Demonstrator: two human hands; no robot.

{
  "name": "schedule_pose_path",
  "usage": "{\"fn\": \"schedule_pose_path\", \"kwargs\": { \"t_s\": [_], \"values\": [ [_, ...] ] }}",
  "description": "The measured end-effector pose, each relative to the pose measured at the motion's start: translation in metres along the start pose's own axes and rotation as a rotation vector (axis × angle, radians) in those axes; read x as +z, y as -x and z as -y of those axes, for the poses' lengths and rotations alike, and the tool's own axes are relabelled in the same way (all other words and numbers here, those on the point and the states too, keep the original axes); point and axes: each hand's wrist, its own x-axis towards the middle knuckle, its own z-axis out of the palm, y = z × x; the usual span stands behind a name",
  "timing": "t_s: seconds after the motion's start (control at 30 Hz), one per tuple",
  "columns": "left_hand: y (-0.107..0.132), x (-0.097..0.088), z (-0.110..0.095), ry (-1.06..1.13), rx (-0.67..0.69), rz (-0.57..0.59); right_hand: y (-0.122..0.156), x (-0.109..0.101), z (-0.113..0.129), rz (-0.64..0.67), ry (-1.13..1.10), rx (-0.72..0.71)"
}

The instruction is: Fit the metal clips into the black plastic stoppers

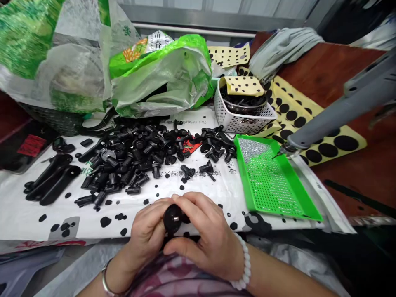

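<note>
Round-faced black plastic part (172, 218) held btwn L hand (151, 225) and R hand (208, 235), both curled close about it over the near edge of a white printed sheet (91, 229); round end faces viewer, long axis unclear, neither hand nearer. Beyond, slightly L: loose pile of small black plastic parts (133, 152); R: shallow green perforated plastic tray (292, 173) w/ small silvery pieces (252, 147), grey cylindrical driver (321, 123) angled over it.

Bright, even white light, mostly from above; soft shadows. Sheen on bag (193, 68), glints on screws (252, 148). Blk parts (140, 143) lose detail. Wide-angle stretch @ edges; top R corner dark, driver (334, 111) soft nr edge.
</note>
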Motion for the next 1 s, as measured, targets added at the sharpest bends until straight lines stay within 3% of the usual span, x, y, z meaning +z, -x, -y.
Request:
{"fn": "schedule_pose_path", "kwargs": {
  "t_s": [0.2,0.43,0.63,0.7,0.8,0.9,1.0],
  "values": [
    [0.001,0.005,0.001,-0.014,0.024,0.042,0.003,-0.010,-0.004,0.044,-0.061,-0.006],
    [-0.005,0.009,-0.002,-0.034,-0.008,0.030,0.005,-0.002,-0.017,0.080,-0.050,-0.023],
    [-0.005,0.011,-0.012,-0.171,-0.062,0.093,0.008,-0.005,-0.025,0.048,-0.182,0.096],
    [-0.003,0.004,-0.015,-0.269,-0.060,0.094,0.011,-0.009,-0.029,-0.018,-0.229,0.154],
    [0.003,-0.019,-0.012,-0.461,-0.136,-0.045,0.016,-0.013,-0.035,-0.125,-0.265,0.224],
    [0.008,-0.046,0.000,-0.700,-0.362,-0.203,0.021,-0.014,-0.040,-0.177,-0.282,0.264],
    [0.006,-0.061,0.010,-0.885,-0.576,-0.148,0.023,-0.010,-0.043,-0.180,-0.296,0.290]
  ]
}}
